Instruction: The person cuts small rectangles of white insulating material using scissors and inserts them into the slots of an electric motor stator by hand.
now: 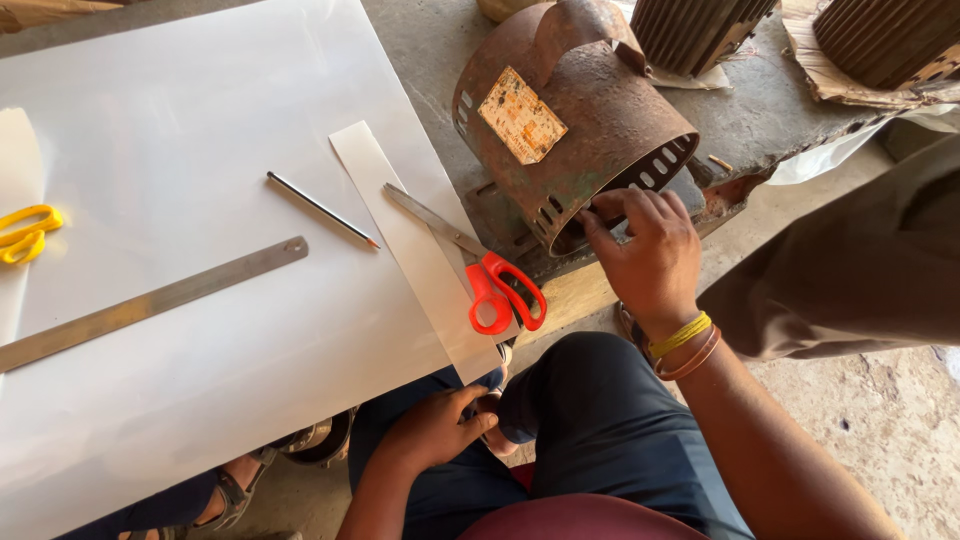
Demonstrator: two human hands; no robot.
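My right hand (648,252), with yellow and brown bands on its wrist, reaches to the open end of a rusty round motor housing (590,110); its fingers curl over the slotted rim. My left hand (432,430) rests low on my knee in dark trousers, fingers curled in, just under the lower end of a cut white strip (400,230). Red-handled scissors (505,295) lie on that strip between the two hands. What the left fingers pinch is hidden.
A large white sheet (200,150) carries a pencil (320,210), a steel ruler (150,305) and yellow scissors (25,232) at the left edge. Two finned motor bodies (700,30) (890,40) stand at the back. A sandalled foot (230,490) shows below; brown cloth (870,270) hangs at right.
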